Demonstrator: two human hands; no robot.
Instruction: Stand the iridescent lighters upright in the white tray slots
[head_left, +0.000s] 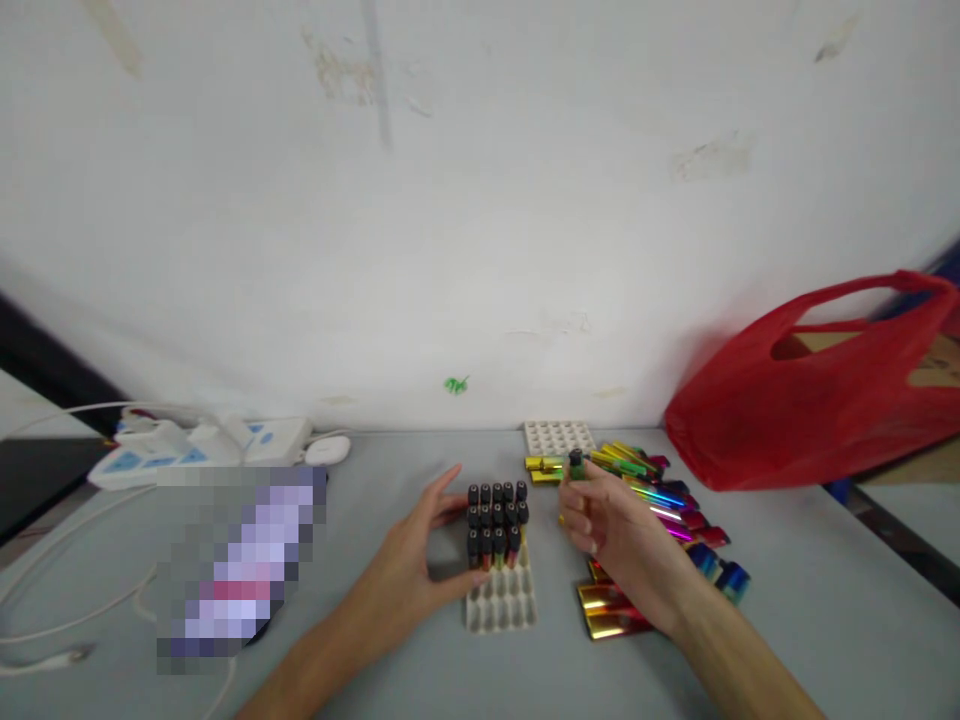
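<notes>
A pale moulded tray point(501, 606) stands in front of me, its back rows filled with several small upright black-topped tubes point(498, 515). The nearer rows of hollows are bare. My left hand point(411, 560) curves around the tray's left side with thumb and fingers spread. Its thumb tip reaches the front row of tubes; whether it presses on them I cannot tell. To the right of the tray, my right hand point(611, 520) is raised and closed on a greenish black-topped tube point(576, 466), held upright between thumb and fingers.
Shiny metallic sleeves point(611, 612) in many colours lie beneath and beyond my right hand. A second pale tray point(559, 437) rests by the wall. A red plastic bag point(757, 400) sits far right. On the left are a power strip point(202, 455), white cables and a pixelated phone-like object point(251, 570).
</notes>
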